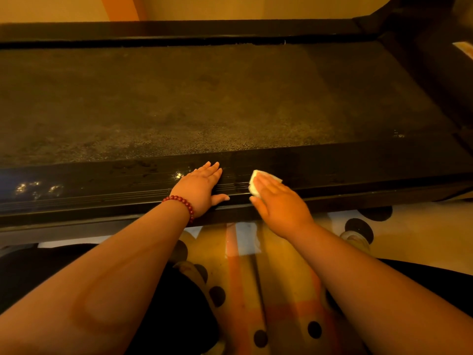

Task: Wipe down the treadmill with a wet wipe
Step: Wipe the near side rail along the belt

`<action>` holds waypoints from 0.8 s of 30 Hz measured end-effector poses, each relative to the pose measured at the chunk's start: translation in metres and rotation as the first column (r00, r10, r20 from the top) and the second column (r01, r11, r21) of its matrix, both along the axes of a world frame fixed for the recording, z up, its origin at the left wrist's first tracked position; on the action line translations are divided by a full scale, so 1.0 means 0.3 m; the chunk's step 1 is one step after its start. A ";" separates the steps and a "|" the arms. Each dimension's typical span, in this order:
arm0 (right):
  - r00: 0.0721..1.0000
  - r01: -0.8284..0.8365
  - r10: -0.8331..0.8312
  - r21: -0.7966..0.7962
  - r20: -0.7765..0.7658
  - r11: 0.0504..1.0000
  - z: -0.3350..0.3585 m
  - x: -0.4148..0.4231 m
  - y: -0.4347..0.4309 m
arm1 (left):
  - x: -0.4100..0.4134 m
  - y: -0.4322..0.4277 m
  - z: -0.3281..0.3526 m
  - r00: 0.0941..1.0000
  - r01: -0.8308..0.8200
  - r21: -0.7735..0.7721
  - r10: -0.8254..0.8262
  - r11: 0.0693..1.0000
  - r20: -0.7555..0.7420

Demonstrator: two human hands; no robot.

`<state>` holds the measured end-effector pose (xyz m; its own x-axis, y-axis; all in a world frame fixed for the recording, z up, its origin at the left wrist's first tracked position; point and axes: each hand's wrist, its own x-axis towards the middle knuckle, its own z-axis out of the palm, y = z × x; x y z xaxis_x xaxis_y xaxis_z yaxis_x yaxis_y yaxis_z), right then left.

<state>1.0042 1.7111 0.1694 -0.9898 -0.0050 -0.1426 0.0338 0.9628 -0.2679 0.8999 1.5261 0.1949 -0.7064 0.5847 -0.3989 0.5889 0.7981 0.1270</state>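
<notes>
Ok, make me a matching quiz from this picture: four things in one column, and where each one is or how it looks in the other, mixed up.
Column A
1. left hand
2. wet wipe
3. bead bracelet
4. treadmill belt

Column B
a. dull and mottled, beyond the side rail
b. flat and bare on the side rail
c. round a wrist
d. pressed under the right hand

Pairs: 1-b, 2-d, 3-c, 4-a

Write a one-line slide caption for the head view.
Right hand presses a folded wet wipe on the treadmill's near side rail while the left hand rests flat beside it.
</notes>
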 end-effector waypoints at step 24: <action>0.995 0.080 -0.080 0.006 -0.060 0.997 -0.022 0.033 -0.067 | 0.032 -0.063 0.010 0.998 -0.042 0.025 0.043 0.999 -0.045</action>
<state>1.0140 1.6909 0.1627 -0.9936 0.0757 -0.0834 0.0953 0.9599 -0.2637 0.9095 1.5071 0.1977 -0.7479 0.5629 -0.3519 0.5603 0.8195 0.1204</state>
